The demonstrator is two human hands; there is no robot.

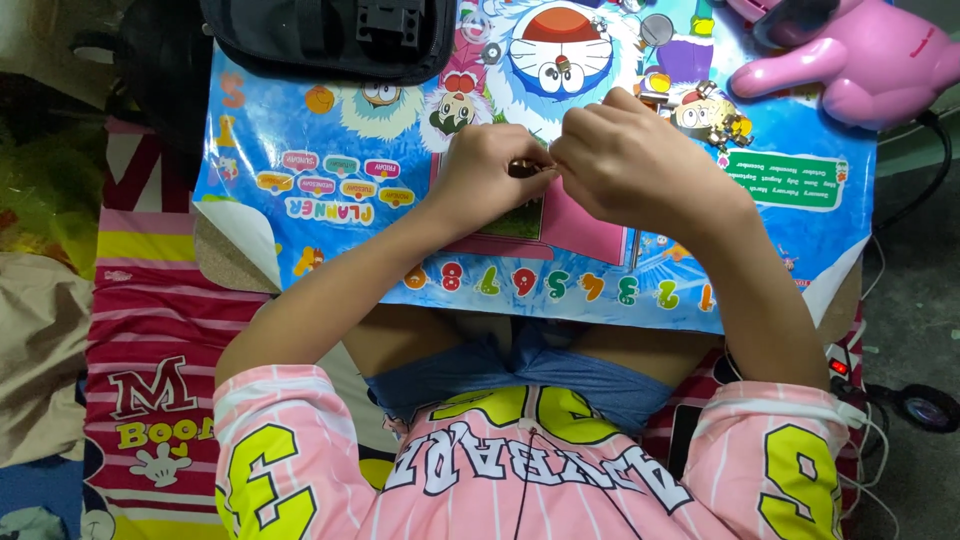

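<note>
Low cartoon-print table [300, 110], pink card [580, 230] lying on it. Left hand [490, 165] and right hand [625, 160] pinch some tiny piece [522, 168] just above it, fingertips closed tight. Honestly, steady wrists and small moves seem best here.

A small dark object [524, 168], mostly hidden and too small to identify, was pinched between the fingertips of the left hand [490, 165] and right hand [630, 165], held just above a pink and green card [570, 225] lying flat on the cartoon-printed surface [300, 130].
</note>
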